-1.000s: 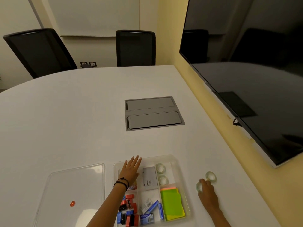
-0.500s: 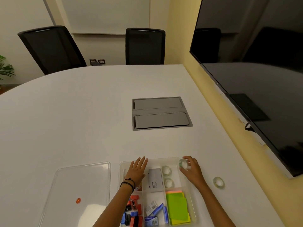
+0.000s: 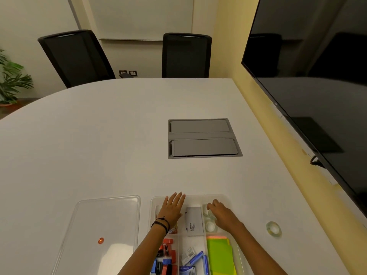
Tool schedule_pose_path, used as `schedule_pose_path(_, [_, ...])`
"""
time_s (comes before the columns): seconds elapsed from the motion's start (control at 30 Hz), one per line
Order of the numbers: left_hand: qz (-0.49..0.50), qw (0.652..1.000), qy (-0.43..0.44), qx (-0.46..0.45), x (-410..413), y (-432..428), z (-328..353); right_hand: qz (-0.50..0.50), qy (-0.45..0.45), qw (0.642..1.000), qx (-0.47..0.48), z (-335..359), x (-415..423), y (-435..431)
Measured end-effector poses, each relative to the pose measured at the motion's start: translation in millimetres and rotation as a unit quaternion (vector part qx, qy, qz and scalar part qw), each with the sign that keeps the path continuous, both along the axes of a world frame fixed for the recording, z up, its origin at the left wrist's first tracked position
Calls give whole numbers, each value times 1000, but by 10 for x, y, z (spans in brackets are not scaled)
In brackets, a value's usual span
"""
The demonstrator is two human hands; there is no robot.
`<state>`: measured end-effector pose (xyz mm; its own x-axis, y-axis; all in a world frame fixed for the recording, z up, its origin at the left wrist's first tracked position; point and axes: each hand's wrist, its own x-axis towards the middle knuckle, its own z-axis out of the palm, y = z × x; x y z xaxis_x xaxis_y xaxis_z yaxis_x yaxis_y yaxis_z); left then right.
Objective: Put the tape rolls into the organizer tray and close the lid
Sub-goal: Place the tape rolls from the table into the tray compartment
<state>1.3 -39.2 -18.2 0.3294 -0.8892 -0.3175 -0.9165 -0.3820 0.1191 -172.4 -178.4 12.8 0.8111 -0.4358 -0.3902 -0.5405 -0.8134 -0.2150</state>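
Clear tape rolls (image 3: 211, 227) lie in the far right compartment of the clear plastic organizer tray (image 3: 198, 197). One shows plainly near my wrist, and another lies just beyond it, partly under my fingers. My right hand (image 3: 222, 215) hangs over that compartment with the fingers curled downward onto the farther roll; whether they grip it or only touch it I cannot tell. One more clear ring of tape (image 3: 273, 229) lies flat on the white table (image 3: 99, 145), well to the right of the tray.

My left hand (image 3: 171, 210) lies flat on the tray's far left compartment, fingers straight and close together, black cord bracelets (image 3: 161, 225) at the wrist. Between my two hands a grey rectangular box (image 3: 193, 221) fills the far middle compartment. Nearer to me the tray holds green sticky notes (image 3: 218, 255) on the right, small blue packets (image 3: 195, 259) in the middle, and red, blue and black small pieces (image 3: 165, 257) on the left.

The clear plastic lid (image 3: 103, 221) lies flat on the table just left of the tray, apart from it, with a small orange dot (image 3: 100, 240) on it.

Farther out, a grey two-flap hatch (image 3: 202, 138) is set into the tabletop. A large dark screen (image 3: 317, 76) hangs on the yellow wall to the right. Two black chairs (image 3: 77, 56) stand at the far edge, and a green plant (image 3: 12, 80) shows at far left.
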Motion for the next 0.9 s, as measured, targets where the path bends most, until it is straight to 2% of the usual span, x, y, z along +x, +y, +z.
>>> schedule_pose_path(0.17, [-12, 1000, -5, 4, 20, 0, 9, 8, 18, 999, -31, -80, 21, -25])
schedule_pose_path(0.3, [-13, 1000, -8, 0, 20, 1, -7, -4, -3, 1000, 19, -52, -11, -83])
schedule_pose_path(0.43, [-13, 1000, -9, 0, 25, 2, -25, -59, -163, 978, 112, 89, -160, -211])
schedule_pose_path(0.5, [-14, 1000, -10, -1, 25, 2, -29, -97, -235, 961, 108, 157, -280, -287])
schedule_pose_path(0.6, [-16, 1000, -10, 0, 28, 4, -32, -158, -277, 945, 72, 184, -527, -421])
schedule_pose_path(0.73, [-19, 1000, -8, 4, 44, -8, -6, -261, -235, 936, 20, 82, -948, -598])
schedule_pose_path(0.83, [-18, 1000, -9, 6, 39, -11, 3, -314, -102, 944, 10, -21, -1262, -655])
schedule_pose_path(0.9, [-18, 1000, -10, 8, 36, -9, 1, -343, -47, 938, 21, -81, -1423, -659])
